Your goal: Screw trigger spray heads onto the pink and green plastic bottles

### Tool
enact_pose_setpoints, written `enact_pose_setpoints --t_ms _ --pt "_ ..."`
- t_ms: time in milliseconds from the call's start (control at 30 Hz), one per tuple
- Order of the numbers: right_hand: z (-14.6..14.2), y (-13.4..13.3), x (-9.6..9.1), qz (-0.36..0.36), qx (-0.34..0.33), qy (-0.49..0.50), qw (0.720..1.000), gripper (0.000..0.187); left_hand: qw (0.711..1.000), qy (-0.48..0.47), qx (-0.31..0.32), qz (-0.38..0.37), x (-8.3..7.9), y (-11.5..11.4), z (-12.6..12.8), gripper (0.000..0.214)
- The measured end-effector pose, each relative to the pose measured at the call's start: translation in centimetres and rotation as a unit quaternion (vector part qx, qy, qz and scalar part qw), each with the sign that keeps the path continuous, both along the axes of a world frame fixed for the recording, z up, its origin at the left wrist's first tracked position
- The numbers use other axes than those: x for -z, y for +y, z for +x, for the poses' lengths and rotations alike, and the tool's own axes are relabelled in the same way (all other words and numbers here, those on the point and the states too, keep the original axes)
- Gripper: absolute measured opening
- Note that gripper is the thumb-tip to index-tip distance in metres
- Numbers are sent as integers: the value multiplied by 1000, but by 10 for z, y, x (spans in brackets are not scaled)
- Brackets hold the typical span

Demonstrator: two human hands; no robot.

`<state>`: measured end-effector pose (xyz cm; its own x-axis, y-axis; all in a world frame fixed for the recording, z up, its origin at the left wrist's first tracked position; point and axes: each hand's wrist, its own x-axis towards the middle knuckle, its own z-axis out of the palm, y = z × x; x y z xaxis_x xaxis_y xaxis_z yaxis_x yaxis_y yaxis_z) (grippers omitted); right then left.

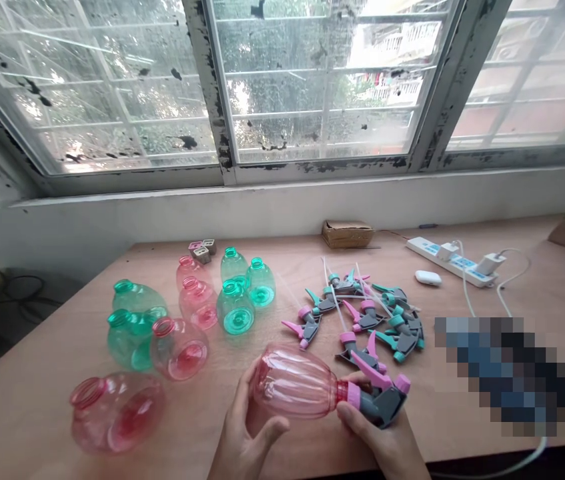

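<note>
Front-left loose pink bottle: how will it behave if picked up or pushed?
The pink bottle is probably light for its size, since its see-through walls look thin. Its smooth, glossy surface may feel slippery. The rounded body could roll if knocked over.

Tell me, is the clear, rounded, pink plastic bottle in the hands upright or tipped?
Tipped: the bottle is sideways, base left, pink-and-grey plastic spray head right.

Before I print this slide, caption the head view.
Left hand at the base of a pink bottle, right hand gripping its neck and spray head, more bottles nearby.
</note>
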<state>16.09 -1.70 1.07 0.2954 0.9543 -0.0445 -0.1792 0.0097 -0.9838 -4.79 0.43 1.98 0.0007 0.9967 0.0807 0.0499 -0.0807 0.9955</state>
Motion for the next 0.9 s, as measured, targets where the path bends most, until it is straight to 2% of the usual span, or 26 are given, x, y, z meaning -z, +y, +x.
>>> enact_pose_setpoints --t_ms 67,233,500,567,667,700,800,900 --pt "-1 -1 1 0 -3 -11 1000 39 1000 -10 12 4 4 3 -4 95" --pt "-2 -1 -1 -5 -13 -1 1000 38 998 56 -2 26 4 4 -8 74" --pt "4 1 0 11 -26 39 999 36 999 24 39 -1 -4 -10 2 82" --pt "3 0 -1 7 -28 37 999 36 999 16 40 6 -2 -10 1 91" --pt "2 -2 -4 -1 -17 23 1000 37 998 -41 46 7 1 -7 -2 118" --pt "1 -2 -4 -1 -12 19 1000 37 997 -51 52 2 1 -6 -2 119" --pt "2 -2 -4 5 -19 30 999 37 998 -24 63 -8 3 -2 -3 104" --pt "4 0 -2 5 -51 60 997 36 999 3 41 -6 3 -1 0 97"
